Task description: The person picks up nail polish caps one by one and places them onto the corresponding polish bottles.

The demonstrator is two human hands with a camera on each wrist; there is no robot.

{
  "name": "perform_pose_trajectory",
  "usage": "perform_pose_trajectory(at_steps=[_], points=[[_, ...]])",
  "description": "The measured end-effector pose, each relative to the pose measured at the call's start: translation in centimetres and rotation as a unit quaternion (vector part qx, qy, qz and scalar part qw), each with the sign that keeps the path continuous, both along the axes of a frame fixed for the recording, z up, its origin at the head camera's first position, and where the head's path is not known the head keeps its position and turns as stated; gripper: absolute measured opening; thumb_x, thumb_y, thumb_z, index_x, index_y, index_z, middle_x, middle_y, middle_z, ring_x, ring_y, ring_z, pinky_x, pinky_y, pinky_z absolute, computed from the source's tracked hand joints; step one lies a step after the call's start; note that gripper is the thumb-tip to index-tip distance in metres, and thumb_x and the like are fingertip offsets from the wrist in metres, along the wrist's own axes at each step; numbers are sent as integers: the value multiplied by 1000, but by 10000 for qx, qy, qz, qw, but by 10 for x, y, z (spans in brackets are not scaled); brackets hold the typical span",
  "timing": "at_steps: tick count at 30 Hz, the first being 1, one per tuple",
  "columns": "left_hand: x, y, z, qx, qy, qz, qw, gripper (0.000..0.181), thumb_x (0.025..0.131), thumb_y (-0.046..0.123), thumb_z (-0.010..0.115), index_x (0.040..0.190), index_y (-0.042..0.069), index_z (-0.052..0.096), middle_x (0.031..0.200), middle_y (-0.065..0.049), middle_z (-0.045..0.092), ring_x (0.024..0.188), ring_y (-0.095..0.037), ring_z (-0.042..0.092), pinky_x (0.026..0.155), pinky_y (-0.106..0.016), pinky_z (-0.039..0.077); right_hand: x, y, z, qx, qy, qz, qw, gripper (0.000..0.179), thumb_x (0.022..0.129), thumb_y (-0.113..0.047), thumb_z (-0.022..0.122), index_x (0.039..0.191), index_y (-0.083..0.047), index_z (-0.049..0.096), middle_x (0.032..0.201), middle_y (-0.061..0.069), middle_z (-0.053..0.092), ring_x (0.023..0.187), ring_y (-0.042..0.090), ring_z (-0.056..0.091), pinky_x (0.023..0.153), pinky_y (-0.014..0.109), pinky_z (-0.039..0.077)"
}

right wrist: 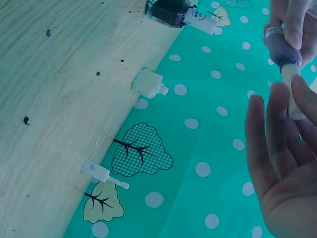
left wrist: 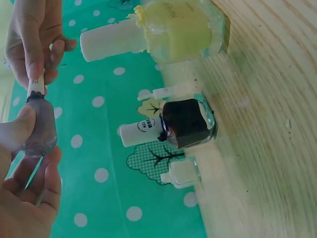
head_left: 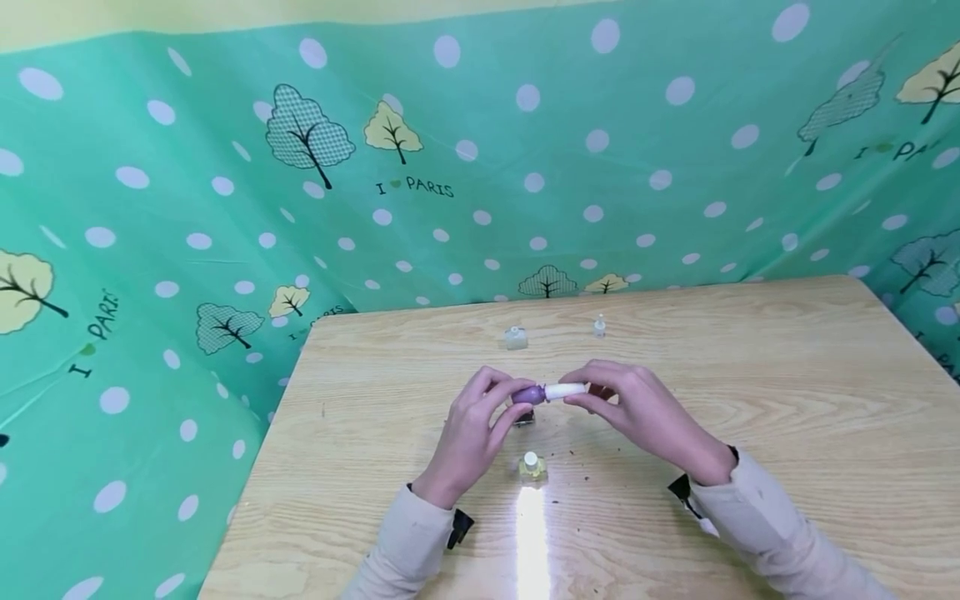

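Above the table, my left hand (head_left: 472, 421) pinches the body of a purple nail polish bottle (head_left: 529, 395), held on its side. My right hand (head_left: 630, 404) pinches the bottle's white cap (head_left: 564, 391) between thumb and fingers. In the left wrist view the cap sits against the bottle's neck, where dark dried polish (left wrist: 35, 96) rings the join. Below the hands a dark nail polish bottle (left wrist: 185, 123) with a white cap stands on the table, largely covered by the left hand in the head view. Nearer to me stands a yellow nail polish bottle (head_left: 532, 468), white cap on.
Farther back on the wooden table (head_left: 375, 467) stands an uncapped clear bottle (head_left: 516, 337). To its right, a white cap with its brush (head_left: 599, 325) stands brush up. Small dark flakes (right wrist: 48, 33) lie scattered on the wood. A green dotted cloth (head_left: 480, 167) hangs behind.
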State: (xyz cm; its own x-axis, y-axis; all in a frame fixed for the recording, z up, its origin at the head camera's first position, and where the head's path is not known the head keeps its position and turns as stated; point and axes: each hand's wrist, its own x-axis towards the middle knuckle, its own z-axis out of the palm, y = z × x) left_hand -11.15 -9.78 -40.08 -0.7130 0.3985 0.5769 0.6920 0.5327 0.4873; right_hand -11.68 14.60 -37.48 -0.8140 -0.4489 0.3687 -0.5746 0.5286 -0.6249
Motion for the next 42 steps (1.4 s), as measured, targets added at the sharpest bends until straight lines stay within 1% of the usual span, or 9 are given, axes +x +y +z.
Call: perform_pose_trajectory(at_steps=[6, 12, 17, 21, 23, 27, 31, 37, 42], points=[[1, 1, -2, 68, 14, -81, 9999, 22, 93, 18, 68, 114, 12, 71, 102, 1, 58, 92, -10, 60, 76, -21, 52, -2, 4, 4, -3, -845, 156, 9963, 15, 93, -25, 69, 105, -18, 75, 79, -13, 68, 62, 1, 59, 56, 22, 53], [2, 4, -2, 65, 20, -145, 9999, 22, 93, 18, 68, 115, 13, 71, 101, 1, 58, 90, -9, 60, 73, -20, 51, -2, 7, 6, 113, -1661, 204, 9858, 22, 99, -38, 59, 92, -22, 72, 68, -11, 61, 52, 7, 53, 46, 23, 42], [1, 2, -2, 71, 36, -135, 9999, 22, 93, 18, 69, 114, 13, 71, 101, 1, 58, 88, -11, 60, 72, -20, 50, -3, 5, 5, 125, -1952, 204, 9805, 27, 101, -39, 55, 91, -20, 71, 69, -10, 60, 53, 9, 53, 47, 23, 40], [0, 0, -2, 105, 27, -125, 9999, 23, 92, 18, 70, 114, 13, 71, 102, 1, 59, 91, -11, 60, 76, -22, 52, -2, 3, 2, -6, -1750, 97, 9845, 24, 98, -40, 59, 95, -20, 71, 70, -9, 61, 56, 9, 56, 49, 24, 46], [-1, -1, -3, 123, 27, -114, 9999, 23, 92, 17, 70, 115, 13, 72, 103, 0, 60, 93, -12, 60, 78, -23, 53, -2, 2, 1, -73, -1430, 72, 9897, 21, 95, -36, 65, 102, -18, 72, 77, -8, 65, 59, 7, 58, 53, 24, 51], [-2, -3, -3, 133, 31, -93, 9999, 23, 92, 18, 69, 115, 13, 71, 104, 0, 60, 95, -12, 60, 81, -26, 53, -1, 1, 1, -98, -601, 177, 9980, 28, 88, -22, 75, 114, -13, 70, 93, -6, 71, 67, 0, 60, 63, 22, 56], [-2, -3, -2, 84, 78, -57, 9999, 23, 93, 20, 69, 114, 13, 72, 103, 1, 61, 94, -13, 60, 80, -26, 52, -1, 0, 1, -112, -138, 258, 9995, 23, 88, -13, 75, 111, -13, 72, 90, -6, 70, 68, 0, 60, 62, 20, 57], [-1, -2, 0, -17, 215, -5, 9998, 23, 92, 20, 69, 113, 13, 72, 102, 1, 61, 91, -12, 59, 74, -23, 50, -2, 0, -2, -145, -91, 225, 9996, 17, 93, -15, 69, 110, -14, 73, 84, -9, 68, 62, 3, 60, 56, 20, 53], [-2, 0, 1, -6, 355, -23, 9994, 22, 92, 19, 69, 113, 13, 73, 103, 0, 60, 91, -12, 58, 73, -22, 48, -4, 0, -2, -185, -471, 108, 9987, 11, 98, -25, 63, 97, -21, 73, 71, -14, 59, 55, 1, 53, 47, 21, 46]])
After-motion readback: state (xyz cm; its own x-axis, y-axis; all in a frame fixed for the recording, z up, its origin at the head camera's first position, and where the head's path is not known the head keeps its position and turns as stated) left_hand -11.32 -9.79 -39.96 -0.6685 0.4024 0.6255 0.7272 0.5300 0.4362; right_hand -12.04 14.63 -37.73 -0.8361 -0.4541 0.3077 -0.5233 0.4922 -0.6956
